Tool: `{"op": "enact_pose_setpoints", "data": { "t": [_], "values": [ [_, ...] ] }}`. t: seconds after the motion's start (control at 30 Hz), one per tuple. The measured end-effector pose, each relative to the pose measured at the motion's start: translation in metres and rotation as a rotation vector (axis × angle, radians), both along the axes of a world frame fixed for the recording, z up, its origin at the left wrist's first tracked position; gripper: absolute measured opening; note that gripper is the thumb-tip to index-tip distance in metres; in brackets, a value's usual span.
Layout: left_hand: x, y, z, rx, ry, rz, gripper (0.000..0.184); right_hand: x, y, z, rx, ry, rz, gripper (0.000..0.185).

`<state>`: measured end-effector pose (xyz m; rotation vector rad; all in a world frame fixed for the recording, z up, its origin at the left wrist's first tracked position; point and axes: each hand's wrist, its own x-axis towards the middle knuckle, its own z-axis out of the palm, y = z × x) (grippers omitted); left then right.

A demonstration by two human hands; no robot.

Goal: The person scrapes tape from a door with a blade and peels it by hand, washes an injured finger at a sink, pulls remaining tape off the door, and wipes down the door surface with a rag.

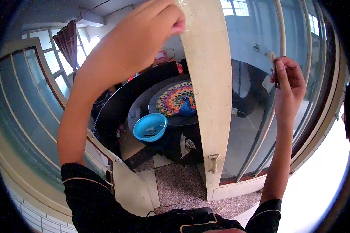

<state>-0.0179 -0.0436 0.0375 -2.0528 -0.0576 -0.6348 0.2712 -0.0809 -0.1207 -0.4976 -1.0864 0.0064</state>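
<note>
My left hand (144,35) is raised at the top of the view, beside the upper part of a cream-painted window frame (212,89). Its fingers are curled together; what they pinch, if anything, is hidden. At the right, my right hand (289,77) grips a small, dark, narrow piece (276,73) with a frayed tan tip between thumb and fingers. This hand is held up in front of the barred glass pane (252,116). A metal handle (213,163) sits low on the cream frame.
Another barred window sash (31,97) stands open at the left. Through the opening, a light blue basin (150,127) stands by a round table bearing a colourful peacock design (179,99). A dark curtain (67,46) hangs behind. Speckled floor tiles (179,184) lie below.
</note>
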Motion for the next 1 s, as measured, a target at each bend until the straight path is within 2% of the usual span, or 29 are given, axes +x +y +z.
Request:
{"op": "enact_pose_setpoints", "data": {
  "t": [0.03, 0.1, 0.13, 0.23, 0.43, 0.5, 0.53, 0.57, 0.63, 0.67, 0.73, 0.83, 0.9, 0.97, 1.0],
  "values": [
    [-0.004, -0.003, -0.007, -0.003, 0.007, 0.003, 0.013, 0.000, 0.001, -0.001, 0.003, 0.011, -0.008, 0.010],
    [-0.018, -0.023, -0.034, -0.461, -0.064, 0.011, 0.011, 0.001, 0.001, -0.002, 0.006, 0.003, 0.001, 0.010],
    [-0.026, -0.026, -0.047, -0.513, -0.082, -0.010, 0.011, 0.001, 0.000, -0.002, 0.010, -0.014, 0.007, 0.010],
    [-0.035, -0.038, -0.065, -0.599, -0.225, -0.094, 0.013, -0.002, -0.005, 0.000, -0.023, -0.011, 0.022, 0.010],
    [-0.034, -0.009, -0.040, -0.643, -0.529, -0.322, 0.006, -0.029, -0.028, 0.014, -0.081, -0.073, -0.065, 0.012],
    [-0.030, 0.000, -0.031, -0.871, -0.577, -0.421, 0.012, -0.054, -0.039, 0.035, -0.037, -0.128, -0.076, 0.012],
    [-0.025, 0.011, -0.028, -0.840, -0.584, -0.451, 0.023, -0.063, -0.041, 0.044, 0.007, -0.179, -0.085, 0.013],
    [-0.021, 0.023, -0.026, -0.843, -0.585, -0.454, 0.023, -0.067, -0.037, 0.051, 0.005, -0.181, -0.088, 0.013],
    [-0.012, 0.040, -0.024, -1.052, -0.573, -0.536, 0.034, -0.070, -0.025, 0.072, 0.083, -0.367, -0.133, 0.019],
    [-0.006, 0.041, -0.027, -1.049, -0.576, -0.545, 0.034, -0.072, -0.019, 0.081, 0.086, -0.375, -0.138, 0.019],
    [0.010, 0.041, -0.029, -1.223, -0.610, -0.417, 0.045, -0.075, -0.008, 0.096, 0.125, -0.476, -0.255, 0.019],
    [0.024, 0.044, -0.034, -1.281, -0.519, -0.598, 0.050, -0.075, -0.003, 0.109, 0.116, -0.547, -0.334, 0.017],
    [0.025, 0.046, -0.035, -1.295, -0.526, -0.594, 0.045, -0.075, -0.005, 0.115, 0.091, -0.551, -0.332, 0.016],
    [0.027, 0.058, -0.038, -1.062, -0.490, -0.582, 0.040, -0.077, -0.006, 0.117, 0.056, -0.552, -0.325, 0.016],
    [0.025, 0.055, -0.038, -1.064, -0.492, -0.587, 0.040, -0.078, -0.006, 0.118, 0.079, -0.558, -0.354, 0.015]
  ]
}}
